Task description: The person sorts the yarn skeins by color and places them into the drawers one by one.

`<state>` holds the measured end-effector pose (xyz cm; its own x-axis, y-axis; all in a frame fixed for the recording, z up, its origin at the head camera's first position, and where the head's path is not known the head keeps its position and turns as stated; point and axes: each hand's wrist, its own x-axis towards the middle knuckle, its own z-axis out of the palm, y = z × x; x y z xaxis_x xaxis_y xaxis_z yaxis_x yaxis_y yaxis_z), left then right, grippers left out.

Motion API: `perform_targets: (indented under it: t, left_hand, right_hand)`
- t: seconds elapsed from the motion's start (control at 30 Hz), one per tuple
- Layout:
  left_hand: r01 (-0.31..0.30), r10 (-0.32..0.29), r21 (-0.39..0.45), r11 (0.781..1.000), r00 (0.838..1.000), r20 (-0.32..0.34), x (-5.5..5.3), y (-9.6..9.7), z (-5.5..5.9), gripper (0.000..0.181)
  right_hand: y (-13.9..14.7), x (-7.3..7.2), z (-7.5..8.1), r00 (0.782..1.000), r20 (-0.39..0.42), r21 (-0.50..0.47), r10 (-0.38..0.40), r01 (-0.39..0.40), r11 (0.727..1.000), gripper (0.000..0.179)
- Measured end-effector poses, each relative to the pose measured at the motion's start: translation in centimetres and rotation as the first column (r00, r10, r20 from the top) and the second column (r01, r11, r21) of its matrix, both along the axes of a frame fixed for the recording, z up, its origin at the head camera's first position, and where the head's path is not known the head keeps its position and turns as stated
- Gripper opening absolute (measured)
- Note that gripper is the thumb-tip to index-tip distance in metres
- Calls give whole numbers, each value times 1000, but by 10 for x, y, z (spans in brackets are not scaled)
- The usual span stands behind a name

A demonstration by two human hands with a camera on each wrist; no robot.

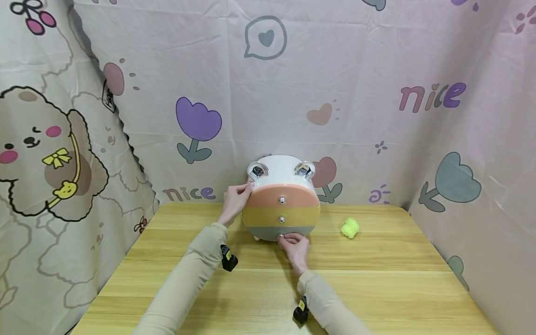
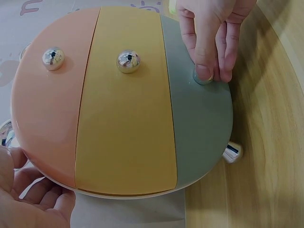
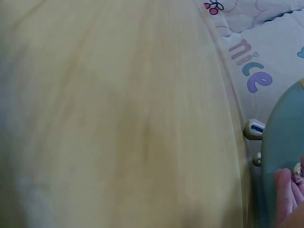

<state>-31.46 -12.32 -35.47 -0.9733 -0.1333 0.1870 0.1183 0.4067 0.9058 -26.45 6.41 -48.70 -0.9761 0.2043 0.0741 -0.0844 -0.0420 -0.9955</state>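
Note:
A small rounded drawer cabinet [image 1: 281,170] with a white top and two shiny round eye-like pieces stands upright on the table. Its front has a pink drawer [image 2: 52,114], a yellow drawer [image 2: 126,123] and a grey-green drawer [image 2: 202,128], each with a silver knob. My left hand [image 1: 235,202] holds the cabinet's upper left side, thumb near the front edge and fingers curled by the side. Low on the front, my right hand [image 1: 296,247] pinches the knob [image 2: 201,81] of the grey-green bottom drawer between thumb and fingers. All three drawer fronts sit flush.
To the right of the cabinet lies a fluffy yellow-green ball [image 1: 350,228] on the wooden table [image 1: 377,279]. A printed cloth [image 1: 268,93] hangs close behind and along both sides. Short silver feet [image 2: 232,152] hold up the cabinet.

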Motion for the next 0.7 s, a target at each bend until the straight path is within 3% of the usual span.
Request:
perform_targets:
  t: [0.3, 0.7]
  left_hand:
    - [-2, 2, -5, 1000, 1000, 4, 0, 0, 0, 41]
    - [2, -2, 4, 1000, 1000, 8, 0, 0, 1, 41]
  right_hand:
    - [1, -21, -26, 999, -10, 63, -36, 37, 997, 22]
    - [6, -13, -21, 1000, 14, 40, 17, -18, 999, 22]
